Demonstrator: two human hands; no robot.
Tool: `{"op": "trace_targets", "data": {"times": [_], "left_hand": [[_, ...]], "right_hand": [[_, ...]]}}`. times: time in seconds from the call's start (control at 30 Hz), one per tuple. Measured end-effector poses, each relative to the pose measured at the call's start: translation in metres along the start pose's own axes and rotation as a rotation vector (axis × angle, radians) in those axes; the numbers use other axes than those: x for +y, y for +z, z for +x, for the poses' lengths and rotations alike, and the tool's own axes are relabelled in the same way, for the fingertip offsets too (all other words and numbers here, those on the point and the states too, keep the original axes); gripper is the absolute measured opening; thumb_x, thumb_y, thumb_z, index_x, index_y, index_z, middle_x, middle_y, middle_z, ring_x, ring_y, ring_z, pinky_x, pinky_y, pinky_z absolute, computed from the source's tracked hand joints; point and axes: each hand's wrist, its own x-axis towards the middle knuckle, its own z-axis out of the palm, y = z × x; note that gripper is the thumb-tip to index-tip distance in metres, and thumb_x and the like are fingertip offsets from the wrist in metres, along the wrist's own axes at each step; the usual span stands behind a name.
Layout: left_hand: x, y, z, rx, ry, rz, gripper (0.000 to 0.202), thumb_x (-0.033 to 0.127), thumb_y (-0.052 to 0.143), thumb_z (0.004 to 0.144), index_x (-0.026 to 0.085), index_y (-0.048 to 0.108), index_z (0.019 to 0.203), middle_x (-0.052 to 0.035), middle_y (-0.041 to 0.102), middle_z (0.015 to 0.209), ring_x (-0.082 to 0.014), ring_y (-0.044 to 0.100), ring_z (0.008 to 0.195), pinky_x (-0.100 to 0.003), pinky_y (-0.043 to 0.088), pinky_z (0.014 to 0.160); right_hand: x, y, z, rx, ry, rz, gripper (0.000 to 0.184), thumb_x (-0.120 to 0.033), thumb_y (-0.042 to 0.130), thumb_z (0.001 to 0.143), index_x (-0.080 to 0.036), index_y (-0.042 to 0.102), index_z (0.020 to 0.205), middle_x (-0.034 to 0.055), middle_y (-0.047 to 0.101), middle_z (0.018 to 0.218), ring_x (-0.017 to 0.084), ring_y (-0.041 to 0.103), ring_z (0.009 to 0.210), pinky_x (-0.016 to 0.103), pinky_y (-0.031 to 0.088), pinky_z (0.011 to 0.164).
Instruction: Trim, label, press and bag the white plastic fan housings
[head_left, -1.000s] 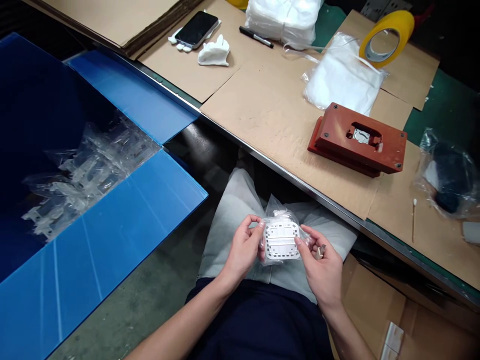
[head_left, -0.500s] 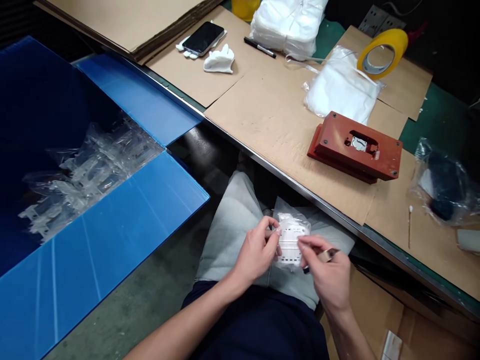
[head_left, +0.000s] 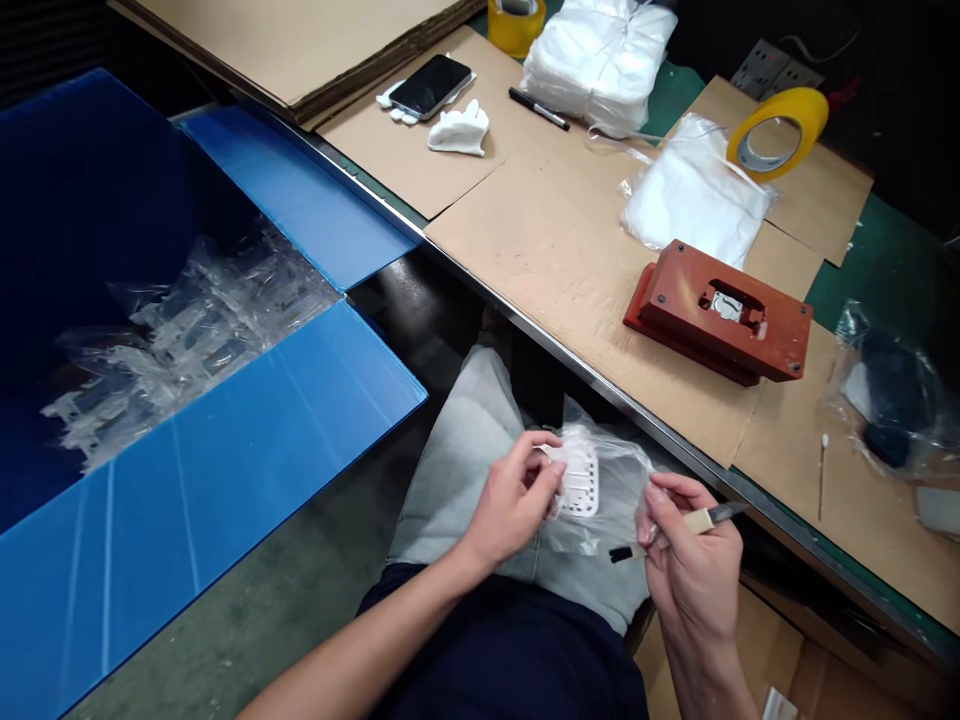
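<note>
Over my lap, my left hand is closed on a white plastic part with rows of small slots. A clear plastic bag lies around or against that part; which of the two, I cannot tell. My right hand pinches the bag's right side between thumb and fingers. Also held in the right hand is a slim pen-like tool with a beige body, a black tip and a grey end. Part of the white piece is hidden behind my left fingers.
A blue bin of bagged clear parts stands left. On the cardboard-covered bench are a red-brown fixture, a stack of white bags, yellow tape, a phone, white gloves and a cotton swab.
My right hand has moved right, away from the white part, drawing the bag out to that side. My left hand keeps its hold. The view has shifted slightly.
</note>
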Motion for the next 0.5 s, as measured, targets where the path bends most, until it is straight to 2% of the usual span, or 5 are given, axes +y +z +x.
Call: {"op": "trace_targets", "data": {"times": [0.13, 0.27, 0.4, 0.47, 0.5], "left_hand": [[-0.017, -0.025, 0.017, 0.163, -0.074, -0.212, 0.025, 0.042, 0.050, 0.095, 0.023, 0.050, 0.113, 0.0044, 0.058, 0.066, -0.0132, 0.056, 0.050, -0.025, 0.045, 0.046], [-0.050, -0.044, 0.024, 0.211, -0.096, -0.156, 0.024, 0.030, 0.058, 0.086, 0.020, 0.055, 0.108, -0.0019, 0.064, 0.082, -0.0150, 0.064, 0.070, -0.028, 0.054, 0.063], [-0.074, -0.035, 0.011, 0.066, -0.092, -0.079, 0.057, 0.023, 0.081, 0.058, 0.021, 0.063, 0.112, -0.0134, 0.070, 0.109, -0.0336, 0.065, 0.112, -0.050, 0.053, 0.097], [-0.075, -0.022, 0.008, 0.031, -0.012, -0.038, 0.078, 0.027, 0.086, 0.052, 0.026, 0.058, 0.125, -0.0144, 0.064, 0.129, -0.0396, 0.046, 0.138, -0.053, 0.039, 0.114], [-0.073, -0.015, 0.010, 0.027, 0.035, -0.004, 0.081, 0.033, 0.084, 0.056, 0.028, 0.054, 0.130, -0.0138, 0.061, 0.135, -0.0394, 0.035, 0.146, -0.053, 0.033, 0.119]], "right_hand": [[-0.020, 0.012, -0.010, -0.011, 0.064, 0.314, 0.016, -0.016, 0.076, 0.079, -0.021, 0.068, 0.092, -0.0061, 0.053, 0.067, 0.003, 0.045, 0.046, 0.015, 0.037, 0.043], [-0.031, 0.033, -0.018, -0.003, 0.119, 0.517, 0.012, -0.015, 0.071, 0.084, -0.023, 0.065, 0.092, -0.0058, 0.050, 0.073, 0.002, 0.039, 0.046, 0.013, 0.034, 0.038], [-0.040, 0.053, -0.029, -0.039, 0.144, 0.671, 0.011, -0.018, 0.070, 0.086, -0.025, 0.063, 0.091, -0.0064, 0.046, 0.071, 0.004, 0.033, 0.044, 0.013, 0.035, 0.037], [-0.043, 0.056, -0.035, -0.117, 0.160, 0.712, 0.007, -0.022, 0.067, 0.089, -0.026, 0.062, 0.089, -0.0078, 0.043, 0.065, 0.004, 0.024, 0.039, 0.014, 0.031, 0.033], [-0.044, 0.056, -0.037, -0.175, 0.173, 0.702, 0.006, -0.024, 0.066, 0.090, -0.027, 0.061, 0.088, -0.0086, 0.042, 0.062, 0.004, 0.020, 0.036, 0.016, 0.031, 0.032]]}}
